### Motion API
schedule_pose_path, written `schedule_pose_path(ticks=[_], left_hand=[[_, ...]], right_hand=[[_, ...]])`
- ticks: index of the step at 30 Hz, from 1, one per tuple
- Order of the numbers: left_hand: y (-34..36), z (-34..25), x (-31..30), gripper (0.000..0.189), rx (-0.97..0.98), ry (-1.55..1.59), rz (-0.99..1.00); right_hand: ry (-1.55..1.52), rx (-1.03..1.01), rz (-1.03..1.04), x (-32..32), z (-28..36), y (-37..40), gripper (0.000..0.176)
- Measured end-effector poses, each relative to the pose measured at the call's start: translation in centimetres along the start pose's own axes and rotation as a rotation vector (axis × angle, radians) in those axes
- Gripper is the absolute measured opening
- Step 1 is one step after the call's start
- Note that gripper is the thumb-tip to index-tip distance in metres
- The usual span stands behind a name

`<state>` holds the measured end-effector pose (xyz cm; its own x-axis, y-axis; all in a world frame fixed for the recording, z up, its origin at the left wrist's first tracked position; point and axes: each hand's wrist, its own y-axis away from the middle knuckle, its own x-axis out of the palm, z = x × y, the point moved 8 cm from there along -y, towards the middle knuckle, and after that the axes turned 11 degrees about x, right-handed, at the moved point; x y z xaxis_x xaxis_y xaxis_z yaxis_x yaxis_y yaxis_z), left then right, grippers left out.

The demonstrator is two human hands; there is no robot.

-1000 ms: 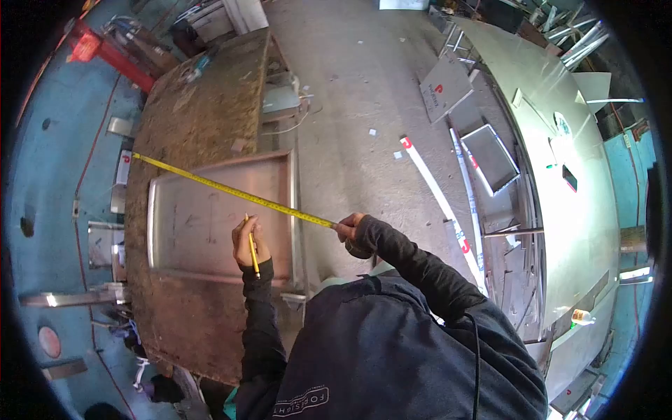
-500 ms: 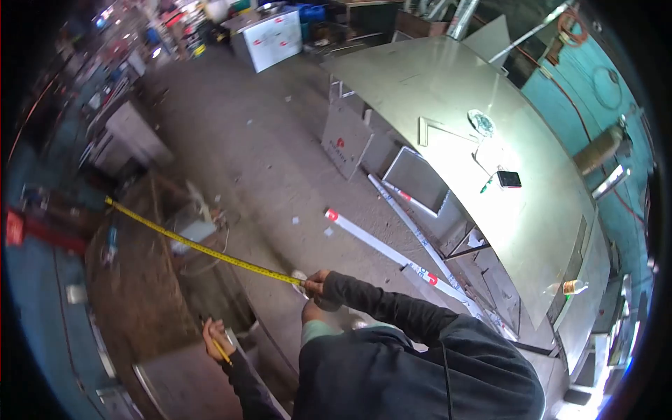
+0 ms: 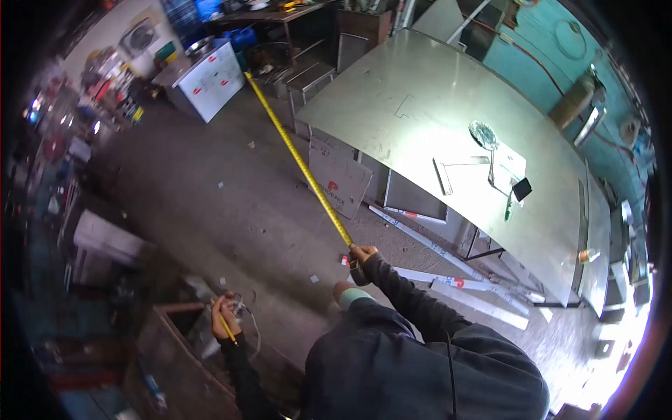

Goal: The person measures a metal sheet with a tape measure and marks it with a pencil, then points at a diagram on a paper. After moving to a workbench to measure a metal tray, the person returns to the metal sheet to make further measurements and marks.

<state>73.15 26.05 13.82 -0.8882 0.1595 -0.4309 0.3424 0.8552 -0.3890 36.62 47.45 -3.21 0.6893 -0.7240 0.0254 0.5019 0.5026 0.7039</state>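
My right hand (image 3: 364, 255) is closed round a tape measure (image 3: 359, 273), whose dark case shows just below the fingers. Its yellow blade (image 3: 302, 162) reaches out long and straight, the free end hanging in the air toward the back of the room. A yellow pencil (image 3: 229, 332) is gripped in my left hand (image 3: 224, 313), lower left, above a brown box-like frame (image 3: 183, 306). Right of the tape stands a large metal-topped table (image 3: 392, 91). On it lie a metal square (image 3: 444, 175), a round patterned object (image 3: 483, 133), a dark phone-like item (image 3: 521, 189) and a green pen (image 3: 508, 210).
Film-wrapped metal strips (image 3: 434, 245) lie on the floor beside the table. A sheet marked PHOENIX (image 3: 339, 178) leans against its side. A white-faced cabinet (image 3: 213, 80) stands at the back. A small bottle (image 3: 588, 256) rests at the table's right end.
The tape blade has swung from pointing left to pointing toward the back and the table. My right hand moved right and up with it. My view turned, and the left hand keeps the pencil.
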Motion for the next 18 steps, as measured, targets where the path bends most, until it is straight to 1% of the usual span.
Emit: schedule_pose_path(ticks=[1,2,4,5,7,8,9,10,11,12,13,15,17,18], left_hand=[[-3.6,-0.9,2.2,0.025,0.059,0.043,0.088],[-6.6,-0.4,3.7,0.025,0.071,0.044,0.114],[-12.4,-0.8,7.3,0.019,0.318,-0.037,0.211],[-15.2,-1.1,8.7,0.019,0.327,-0.036,0.229],[-20.2,-2.8,11.8,0.017,0.454,-0.061,0.327],[-22.5,-2.1,13.1,0.016,0.537,-0.079,0.345],[-24.5,-1.3,13.9,0.016,0.546,-0.088,0.362],[-26.6,-0.4,15.0,0.016,0.54,-0.092,0.386],[-28.6,0.3,16.2,0.015,0.535,-0.094,0.41],[-30.3,1.7,17.1,0.014,0.491,-0.102,0.418],[-31.9,3.1,17.8,0.014,0.499,-0.109,0.449],[-35.0,6.0,19.3,0.013,0.502,-0.131,0.543],[-37.6,7.3,20.0,0.013,0.485,-0.122,0.575],[-39.0,8.3,20.5,0.014,0.416,-0.126,0.6]], right_hand=[[-0.07,0.026,-0.055,-0.2,1.2,-1.1,0.038],[-0.055,-0.04,-0.082,-0.4,2.1,-2.7,0.038],[-0.115,-0.059,-0.115,-0.2,4.0,-5.6,0.04],[-0.15,-0.083,-0.133,0.1,4.9,-7.1,0.042],[-0.218,-0.077,-0.145,1.3,6.9,-10.6,0.043],[-0.32,-0.064,-0.155,1.9,8.6,-11.7,0.04],[-0.429,-0.048,-0.165,2.7,9.8,-13.1,0.038],[-0.427,-0.025,-0.096,3.4,10.1,-15.9,0.038],[-0.45,-0.018,-0.101,4.4,11.1,-18.1,0.038],[-0.477,-0.091,-0.177,4.8,12.6,-19.8,0.038],[-0.503,-0.158,-0.256,5.2,13.7,-21.4,0.038],[-0.564,-0.121,-0.26,6.3,15.5,-25.1,0.038],[-0.401,-0.1,-0.398,6.4,17.4,-26.6,0.038],[-0.521,0.001,-0.34,7.3,19.0,-26.3,0.038]])
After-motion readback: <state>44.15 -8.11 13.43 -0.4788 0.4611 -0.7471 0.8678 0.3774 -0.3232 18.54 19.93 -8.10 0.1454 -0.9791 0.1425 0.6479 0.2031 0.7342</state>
